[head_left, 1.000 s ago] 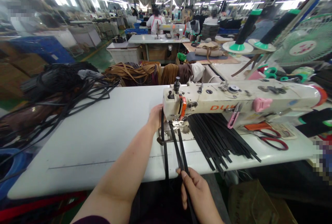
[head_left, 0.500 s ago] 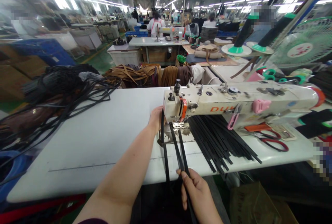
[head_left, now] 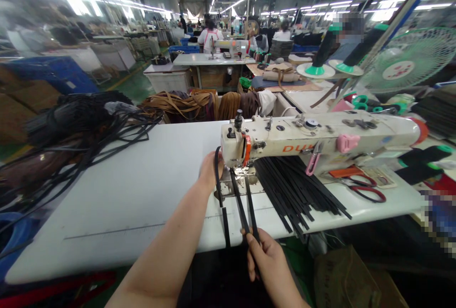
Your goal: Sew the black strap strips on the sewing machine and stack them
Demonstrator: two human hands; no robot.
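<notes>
A cream sewing machine [head_left: 320, 137] stands on a white table [head_left: 135, 194]. Two narrow black straps [head_left: 244, 203] run from under its needle head toward me. My right hand [head_left: 267, 255] pinches their near ends at the table's front edge. My left hand [head_left: 210, 170] is beside the machine head on its left, fingers closed around a third black strap [head_left: 220, 194] that loops down over the table edge. A stack of cut black straps [head_left: 295, 189] lies under the machine arm.
Red-handled scissors [head_left: 366, 191] and pink clips lie right of the machine. A tangle of black straps [head_left: 85, 118] fills the table's far left, brown straps [head_left: 192, 101] behind. Thread cones and a green fan [head_left: 406, 65] stand at right. Other workers sit at machines farther back.
My left hand has drawn back slightly from the machine head with its strap, which now bows outward. My right hand stays pinched on the two straps. The view shifted a little.
</notes>
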